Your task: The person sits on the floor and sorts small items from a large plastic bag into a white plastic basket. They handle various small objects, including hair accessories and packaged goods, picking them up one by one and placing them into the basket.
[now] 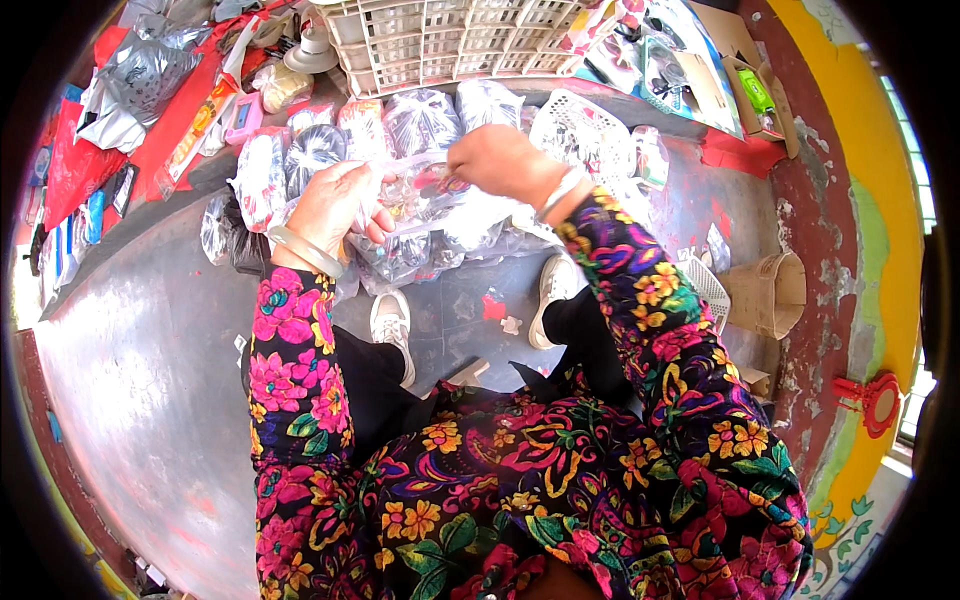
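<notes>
Plastic everywhere on this floor (200, 350). One clear plastic bag (410, 200) hangs between both hands, right in front of a heap of bagged goods (420, 125). Left hand (340, 203) has its grip pinched on the bag's left side; right hand (500, 163) is curled at the upper right edge, fingertips turned away, so I can't tell what that grip has, if anything. Behind the heap there's a beige crate (450, 45), cut off up top, plus a white plastic basket (582, 112) to the right. Cardboard bin (765, 292) further right; the right sleeve (660, 300) partly covers a white perforated basket (705, 287) beside it. Bag's contents? Honestly just a glary, colourful blur.
</notes>
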`<state>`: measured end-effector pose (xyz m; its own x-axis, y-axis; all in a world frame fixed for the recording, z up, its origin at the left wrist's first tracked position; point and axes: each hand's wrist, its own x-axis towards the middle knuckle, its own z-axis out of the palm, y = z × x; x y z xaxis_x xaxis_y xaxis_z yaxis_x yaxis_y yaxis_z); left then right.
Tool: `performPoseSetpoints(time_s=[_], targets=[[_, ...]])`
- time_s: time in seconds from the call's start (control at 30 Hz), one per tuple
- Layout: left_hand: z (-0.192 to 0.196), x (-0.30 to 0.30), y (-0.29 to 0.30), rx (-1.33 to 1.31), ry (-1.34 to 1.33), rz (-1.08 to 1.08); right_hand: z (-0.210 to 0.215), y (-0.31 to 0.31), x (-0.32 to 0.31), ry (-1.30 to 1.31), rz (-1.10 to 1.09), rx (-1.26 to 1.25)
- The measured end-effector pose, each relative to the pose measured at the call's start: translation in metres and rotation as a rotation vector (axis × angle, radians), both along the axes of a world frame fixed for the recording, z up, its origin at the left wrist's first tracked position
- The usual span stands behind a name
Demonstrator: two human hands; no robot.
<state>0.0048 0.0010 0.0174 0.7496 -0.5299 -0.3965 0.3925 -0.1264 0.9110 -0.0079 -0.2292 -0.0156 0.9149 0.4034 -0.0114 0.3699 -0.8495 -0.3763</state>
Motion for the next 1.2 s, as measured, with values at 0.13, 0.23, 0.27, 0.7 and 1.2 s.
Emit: performPoseSetpoints(time_s=[0.13, 0.23, 0.27, 0.7, 1.2], targets=[[0.004, -0.001, 0.008, 0.019, -0.032, 0.012, -0.027, 0.038, 0.003, 0.067, 0.068, -0.191], [0.0, -0.001, 0.009, 0.016, -0.025, 0.011, -0.04, 0.038, 0.011, 0.138, 0.089, -0.228], [0.0, -0.001, 0.009, 0.01, -0.016, 0.008, -0.042, 0.034, 0.013, 0.17, 0.106, -0.253], [0.001, 0.001, 0.017, 0.037, -0.067, 0.054, 0.015, 0.003, -0.015, 0.11, 0.042, -0.346], [-0.011, 0.007, 0.018, 0.086, 0.0, -0.045, 0.01, -0.01, -0.024, -0.367, 0.242, -0.354]])
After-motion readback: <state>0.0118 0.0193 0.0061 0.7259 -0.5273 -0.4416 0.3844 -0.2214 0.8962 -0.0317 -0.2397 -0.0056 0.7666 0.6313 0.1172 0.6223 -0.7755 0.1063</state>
